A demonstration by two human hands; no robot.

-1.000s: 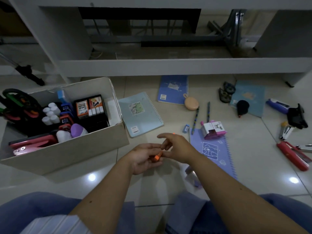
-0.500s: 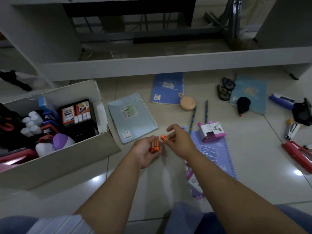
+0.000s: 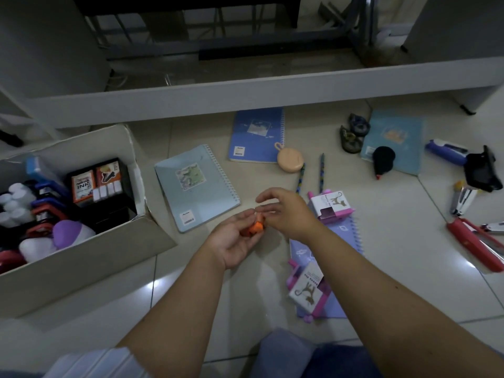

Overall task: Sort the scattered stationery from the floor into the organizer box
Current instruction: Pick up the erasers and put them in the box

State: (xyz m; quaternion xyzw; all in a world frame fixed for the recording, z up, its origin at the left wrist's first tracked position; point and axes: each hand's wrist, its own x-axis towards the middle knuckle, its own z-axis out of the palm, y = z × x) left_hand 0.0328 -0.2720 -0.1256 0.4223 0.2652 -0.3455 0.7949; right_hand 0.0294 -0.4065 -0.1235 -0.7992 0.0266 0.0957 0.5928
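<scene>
My left hand (image 3: 236, 240) lies palm up above the floor tiles and holds small orange stationery pieces (image 3: 255, 227) in its curled fingers. My right hand (image 3: 286, 211) meets it from the right, its fingertips pinching at the top of the orange pieces. The cardboard organizer box (image 3: 81, 268) stands to the left, holding ink boxes (image 3: 83, 185), white bottles and stamps. Scattered on the floor are a light blue spiral notebook (image 3: 195, 186), a blue notebook (image 3: 257, 135), two pencils (image 3: 321, 173) and pink-and-white punch tools (image 3: 331, 207).
A purple notebook (image 3: 349, 233) lies under my right forearm with another pink punch (image 3: 306, 289) on it. Right of that lie a red stapler (image 3: 474, 244), a black pouch (image 3: 383, 160), tape dispensers (image 3: 351, 136) and a teal notebook (image 3: 395, 140). A white shelf frame (image 3: 245, 91) borders the far side.
My hands have come together again: the right hand, apart half a second ago with an orange piece, now touches the pieces in the left palm. The camera has moved closer and lower.
</scene>
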